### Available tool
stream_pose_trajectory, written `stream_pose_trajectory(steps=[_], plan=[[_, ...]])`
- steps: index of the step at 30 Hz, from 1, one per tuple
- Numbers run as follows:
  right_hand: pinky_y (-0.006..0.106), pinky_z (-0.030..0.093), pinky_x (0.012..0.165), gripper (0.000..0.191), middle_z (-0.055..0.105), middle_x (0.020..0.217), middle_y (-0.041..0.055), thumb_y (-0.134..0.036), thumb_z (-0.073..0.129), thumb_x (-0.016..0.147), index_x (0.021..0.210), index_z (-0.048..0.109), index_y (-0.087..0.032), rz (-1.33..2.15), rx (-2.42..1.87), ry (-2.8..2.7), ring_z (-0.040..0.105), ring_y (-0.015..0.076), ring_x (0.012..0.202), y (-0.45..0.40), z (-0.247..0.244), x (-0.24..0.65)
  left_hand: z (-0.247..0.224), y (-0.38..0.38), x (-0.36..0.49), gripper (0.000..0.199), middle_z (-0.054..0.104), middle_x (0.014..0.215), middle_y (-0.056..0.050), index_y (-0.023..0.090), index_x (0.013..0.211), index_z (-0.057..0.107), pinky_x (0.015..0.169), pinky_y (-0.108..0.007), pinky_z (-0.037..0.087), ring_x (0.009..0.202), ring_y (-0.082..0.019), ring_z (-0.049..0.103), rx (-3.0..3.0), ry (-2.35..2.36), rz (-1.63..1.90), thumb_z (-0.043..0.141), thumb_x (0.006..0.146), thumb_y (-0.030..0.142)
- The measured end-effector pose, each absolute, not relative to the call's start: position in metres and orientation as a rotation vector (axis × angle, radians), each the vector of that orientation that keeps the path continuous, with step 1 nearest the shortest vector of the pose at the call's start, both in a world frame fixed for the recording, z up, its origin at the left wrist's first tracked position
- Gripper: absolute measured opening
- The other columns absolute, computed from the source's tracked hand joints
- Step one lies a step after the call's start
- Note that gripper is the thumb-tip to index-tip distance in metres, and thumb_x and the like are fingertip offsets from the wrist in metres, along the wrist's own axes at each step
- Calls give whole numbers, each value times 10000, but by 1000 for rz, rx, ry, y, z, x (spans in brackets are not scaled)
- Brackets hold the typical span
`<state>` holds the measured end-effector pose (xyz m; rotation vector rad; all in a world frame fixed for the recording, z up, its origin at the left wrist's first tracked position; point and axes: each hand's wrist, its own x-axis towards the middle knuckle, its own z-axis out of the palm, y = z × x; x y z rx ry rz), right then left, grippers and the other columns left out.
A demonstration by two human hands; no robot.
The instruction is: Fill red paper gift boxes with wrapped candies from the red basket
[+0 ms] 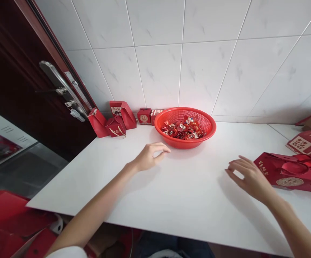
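Note:
My left hand [153, 156] hovers over the white table [187, 193], just in front of the red plastic basket [184, 143]. Its fingers are loosely curved with a gap to the thumb, and I see nothing in them. Red-wrapped candies [186, 129] lie heaped in the basket. On the right, my right hand [248, 175] is also above the table, fingers bent and thumb apart, holding nothing visible. Closest to it is a dark red gift box [276, 168] with gold lettering, lying at the table's right side.
Against the tiled wall [158, 79] stand a red gift box [123, 114], a small box with a cord handle [116, 127] and a small square box [144, 116]. More red packaging [308, 143] is piled at right. A dark door [18, 64] borders the left; red boxes [7, 222] sit below.

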<state>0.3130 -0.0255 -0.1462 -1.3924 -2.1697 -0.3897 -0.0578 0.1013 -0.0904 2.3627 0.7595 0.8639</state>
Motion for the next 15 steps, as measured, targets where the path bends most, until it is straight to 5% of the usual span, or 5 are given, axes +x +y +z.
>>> stream_pose_trajectory(steps=[3,8,15], plan=[[325,476,688,374,561,561,-11,-252,502,1017,645,471,-232,-244,-1256,-2229,529,147,534,-16,-153,267,-63,107,-86,219,787,954,-43,247,928,768,867,-331,576,886,-218,732,2480,896,775,557,919,308],[292,404,595,352,525,536,-28,-184,467,1019,670,503,-208,-128,-1104,-2281,443,114,465,-20,-175,224,-29,122,-141,206,797,1003,-22,254,930,788,927,-322,561,960,-240,733,2487,1325,643,610,857,327],[294,433,577,312,572,551,-7,-223,462,1016,721,561,-208,84,-1212,-2195,512,144,516,-27,-179,219,-14,214,-170,320,784,1169,-65,180,1096,770,1010,-282,527,1091,-221,719,2001,1994,863,648,800,185]])
